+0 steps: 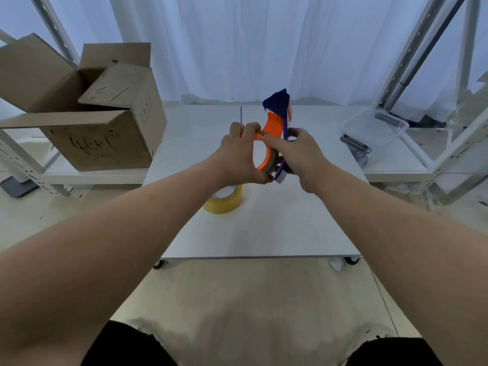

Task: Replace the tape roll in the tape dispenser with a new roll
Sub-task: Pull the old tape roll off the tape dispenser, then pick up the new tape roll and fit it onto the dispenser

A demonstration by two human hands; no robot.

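We are holding the tape dispenser (272,125) up in the air over the middle of the white table (264,233), with both hands on it. Our left hand (241,154) is wrapping round the orange loop, with the fingers curling over the top and the thumb tucking under the bottom. Our right hand (303,157) is gripping the blue side, its fingers curling round the edge. We are guessing the two hands are working against each other to open it up, because the roll is sitting between the orange part and the blue part. Keeping it off the table is giving both hands room to move.

The dispenser is standing nearly upright, with its pointed blue end aiming at 12 o'clock. The orange part is bright, with ridges near the top. A thin brownish ring (272,161) is showing along the low end of the orange loop. We are guessing this is the old roll, almost used up, but it is too small to be sure.

The new roll (227,204) is lying flat on the table at about 7 o'clock from the dispenser, just under our left wrist and ready to grab. It is looking yellow, shiny and fat with tape.

An open cardboard box (105,133) is sitting at 9 o'clock, and a clear tub (375,130) at 3 o'clock.
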